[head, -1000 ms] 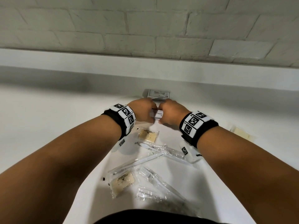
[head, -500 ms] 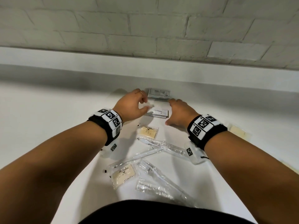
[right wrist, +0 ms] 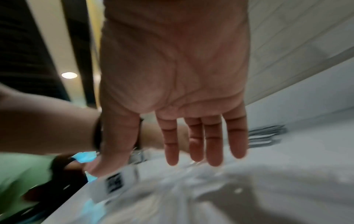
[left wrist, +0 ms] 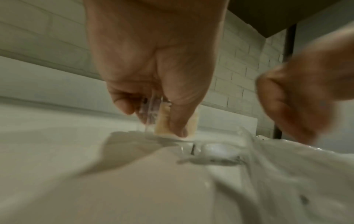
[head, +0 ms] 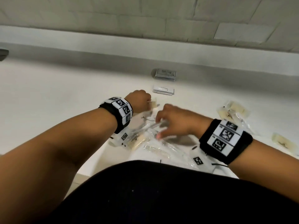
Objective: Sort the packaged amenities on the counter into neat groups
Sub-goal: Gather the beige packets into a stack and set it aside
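Two small stacks of flat white packets (head: 163, 90) and grey packets (head: 165, 74) lie at the back of the white counter (head: 56, 94). My left hand (head: 141, 102) pinches a small beige packet in clear wrap (left wrist: 162, 121) just above the counter. My right hand (head: 171, 122) hovers with straight, spread fingers (right wrist: 193, 139) over a loose pile of clear-wrapped toothbrushes (head: 155, 136) and beige packets (head: 137, 142). It holds nothing.
More beige sachets in clear wrap lie to the right (head: 233, 112) and far right (head: 283, 141). The counter's front edge runs close to my dark-clothed body (head: 161, 191). A tiled wall (head: 145, 16) with a low ledge backs the counter.
Both hands drew back from the white packet stack toward the near pile. The left hand picked up a beige packet; the right hand opened over the toothbrushes.
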Demonstrator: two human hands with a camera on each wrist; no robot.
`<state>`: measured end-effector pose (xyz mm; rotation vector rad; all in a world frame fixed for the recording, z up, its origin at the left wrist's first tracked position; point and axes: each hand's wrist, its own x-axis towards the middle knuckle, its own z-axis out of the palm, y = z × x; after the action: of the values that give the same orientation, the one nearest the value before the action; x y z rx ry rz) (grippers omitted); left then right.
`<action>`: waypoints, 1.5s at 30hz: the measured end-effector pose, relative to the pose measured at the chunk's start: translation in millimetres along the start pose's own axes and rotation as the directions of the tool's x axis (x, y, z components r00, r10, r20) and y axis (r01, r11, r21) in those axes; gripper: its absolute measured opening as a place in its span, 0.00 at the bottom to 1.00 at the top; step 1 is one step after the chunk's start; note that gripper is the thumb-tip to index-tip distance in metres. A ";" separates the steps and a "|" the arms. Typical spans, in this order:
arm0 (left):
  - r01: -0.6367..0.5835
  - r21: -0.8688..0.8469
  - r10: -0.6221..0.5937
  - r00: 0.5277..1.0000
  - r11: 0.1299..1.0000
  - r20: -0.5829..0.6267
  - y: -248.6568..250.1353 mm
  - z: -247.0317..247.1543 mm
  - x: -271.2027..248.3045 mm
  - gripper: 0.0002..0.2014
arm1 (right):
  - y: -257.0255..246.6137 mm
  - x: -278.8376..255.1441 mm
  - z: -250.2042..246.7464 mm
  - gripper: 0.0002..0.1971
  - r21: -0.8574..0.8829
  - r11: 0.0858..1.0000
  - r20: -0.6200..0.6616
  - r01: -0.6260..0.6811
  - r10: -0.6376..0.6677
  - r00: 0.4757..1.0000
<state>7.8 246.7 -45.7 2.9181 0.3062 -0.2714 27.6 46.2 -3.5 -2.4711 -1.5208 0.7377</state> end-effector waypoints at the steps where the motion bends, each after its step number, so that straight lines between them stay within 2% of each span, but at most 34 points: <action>1: 0.009 -0.031 -0.012 0.997 0.999 -0.074 -2.2 -2.5 -4.3 0.11 | -12.0 -6.8 10.2 0.34 -0.040 0.998 0.112 0.040 -0.035 0.993; 3: 0.033 -0.144 -0.057 0.984 0.989 -0.168 -4.0 -12.3 -19.7 0.13 | -23.8 -16.7 32.9 0.32 -0.192 0.979 0.226 0.068 -0.023 0.974; 5: 0.051 -0.198 -0.077 0.989 0.979 -0.128 -3.6 -24.2 -42.3 0.18 | -19.3 -23.0 45.3 0.21 -0.276 0.961 0.129 0.012 0.024 0.991; 6: 0.059 -0.183 -0.069 0.997 0.981 -0.046 -1.6 -29.1 -55.7 0.17 | -13.3 -25.8 44.8 0.17 -0.293 0.955 0.064 -0.051 0.073 0.995; 9: 0.056 -0.118 -0.027 0.972 0.991 0.233 6.4 -29.5 -94.4 0.12 | 10.7 -35.5 29.7 0.26 -0.330 0.912 0.000 -0.242 0.256 0.967; 11: 0.052 -0.063 -0.029 0.948 0.997 0.317 14.0 -18.5 -112.2 0.09 | 28.6 -41.3 19.9 0.29 -0.347 0.871 -0.040 -0.349 0.358 0.933; 14: 0.041 0.082 -0.062 0.962 0.996 0.268 26.3 0.3 -126.4 0.09 | 46.4 -50.5 11.9 0.24 -0.354 0.794 -0.103 -0.495 0.493 0.864; 16: 0.081 0.103 -0.104 0.965 0.991 0.239 30.7 11.2 -128.8 0.12 | 52.0 -54.9 12.3 0.23 -0.333 0.751 -0.108 -0.570 0.570 0.814; 18: 0.073 0.130 -0.102 0.967 0.989 0.235 34.3 20.5 -128.2 0.14 | 52.3 -57.3 18.1 0.23 -0.308 0.731 -0.120 -0.609 0.605 0.787; 20: 0.048 0.095 -0.069 0.971 0.994 0.228 38.6 27.1 -126.2 0.15 | 50.2 -57.9 25.4 0.24 -0.296 0.733 -0.129 -0.612 0.604 0.786; 22: 0.060 -0.025 -0.052 0.972 0.998 0.229 42.8 29.1 -123.3 0.18 | 47.4 -58.3 29.4 0.25 -0.285 0.748 -0.132 -0.599 0.589 0.797; 25: 0.071 -0.214 -0.015 0.967 0.974 0.253 48.0 31.9 -115.1 0.26 | 48.2 -59.2 31.7 0.21 -0.218 0.794 -0.156 -0.567 0.545 0.824; 28: 0.043 -0.216 0.004 0.977 0.975 0.213 54.0 31.4 -106.1 0.28 | 58.7 -63.1 27.9 0.18 -0.101 0.831 -0.183 -0.547 0.525 0.831; 30: 0.010 -0.144 0.005 0.994 0.990 0.108 52.5 26.0 -94.6 0.23 | 75.8 -69.6 19.4 0.19 -0.031 0.830 -0.240 -0.558 0.535 0.810; 33: 0.064 -0.165 -0.061 0.998 0.984 0.023 49.2 13.0 -76.5 0.16 | 114.5 -80.1 5.0 0.19 0.059 0.782 -0.333 -0.621 0.602 0.726; 35: 0.075 -0.242 -0.083 0.996 0.967 -0.024 60.1 1.7 -66.8 0.10 | 143.4 -85.4 -7.5 0.20 0.106 0.740 -0.311 -0.664 0.659 0.685; 36: 0.054 -0.275 -0.072 0.996 0.960 -0.056 68.9 -4.0 -60.5 0.08 | 156.5 -87.1 -12.3 0.20 0.115 0.733 -0.282 -0.671 0.671 0.685; 38: -0.031 -0.294 -0.003 0.993 0.955 -0.115 90.8 -16.3 -39.5 0.08 | 178.0 -90.1 -20.1 0.21 0.118 0.752 -0.226 -0.649 0.657 0.719; 40: -0.107 -0.280 0.075 0.990 0.954 -0.122 110.6 -23.7 -11.2 0.07 | 189.9 -92.0 -20.4 0.20 0.086 0.785 -0.208 -0.613 0.616 0.760; 43: -0.121 -0.175 0.120 0.993 0.977 -0.017 137.0 -22.9 23.0 0.06 | 200.6 -91.5 -13.6 0.18 0.053 0.828 -0.271 -0.558 0.549 0.790; 45: -0.065 -0.063 0.070 0.994 0.996 0.084 150.7 -15.9 33.5 0.14 | 207.3 -90.9 -8.0 0.17 0.091 0.853 -0.320 -0.514 0.514 0.796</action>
<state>76.0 111.6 -11.0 2.8413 0.1987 -0.3701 163.6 -130.5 -43.3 -2.8534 -0.7276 0.3386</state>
